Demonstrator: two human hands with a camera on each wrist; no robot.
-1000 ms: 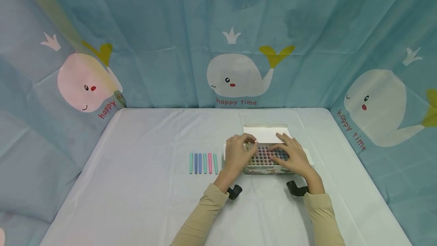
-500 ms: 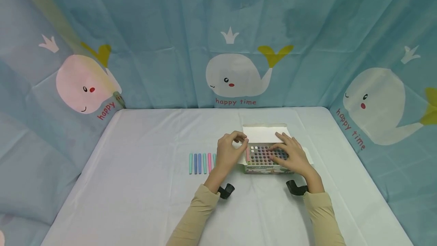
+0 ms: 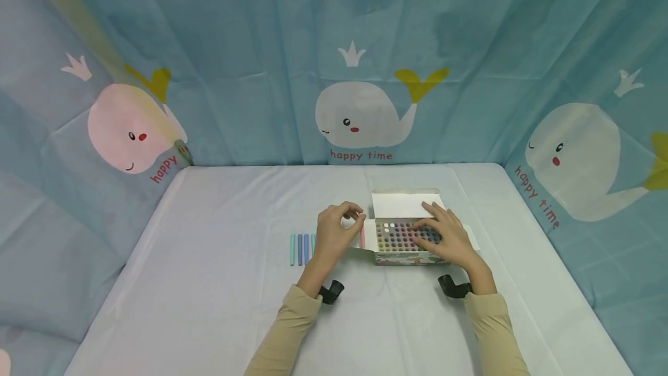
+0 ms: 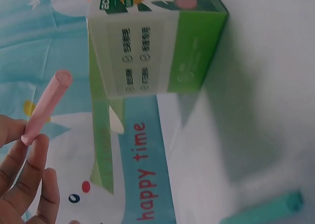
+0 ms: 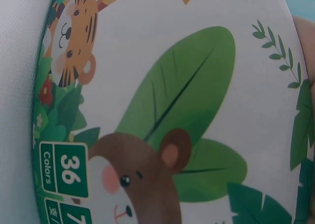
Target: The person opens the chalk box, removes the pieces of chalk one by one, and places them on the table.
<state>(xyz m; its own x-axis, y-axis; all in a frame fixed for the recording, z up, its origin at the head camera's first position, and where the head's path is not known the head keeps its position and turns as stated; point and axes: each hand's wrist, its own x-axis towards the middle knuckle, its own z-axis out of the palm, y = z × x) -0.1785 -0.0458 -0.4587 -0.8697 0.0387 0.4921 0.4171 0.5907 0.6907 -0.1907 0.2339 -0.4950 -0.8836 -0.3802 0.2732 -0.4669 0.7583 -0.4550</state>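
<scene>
My left hand (image 3: 335, 232) pinches a pink chalk stick (image 4: 48, 106) near one end between thumb and fingertips, above the left side flap of the chalk box (image 3: 412, 259). In the left wrist view the stick's other end points up and away from the fingers. Rows of chalk ends fill the box, with a few white ones in its far left corner. My right hand (image 3: 450, 238) rests over the box's right part, one finger on the raised lid (image 3: 399, 206), thumb and another finger at the chalk ends. The right wrist view shows the printed box front (image 5: 197, 86).
A row of chalk sticks (image 3: 300, 250), green and blue, lies left of the box, its right end hidden by my left hand and wrist. A green stick (image 4: 266, 209) shows in the left wrist view. White cloth covers the table (image 3: 209, 306); a whale-print curtain (image 3: 250, 103) stands behind.
My left hand has moved left from over the box with the pink chalk stick, drawing it clear of the rows and over the side flap. The right hand keeps its place.
</scene>
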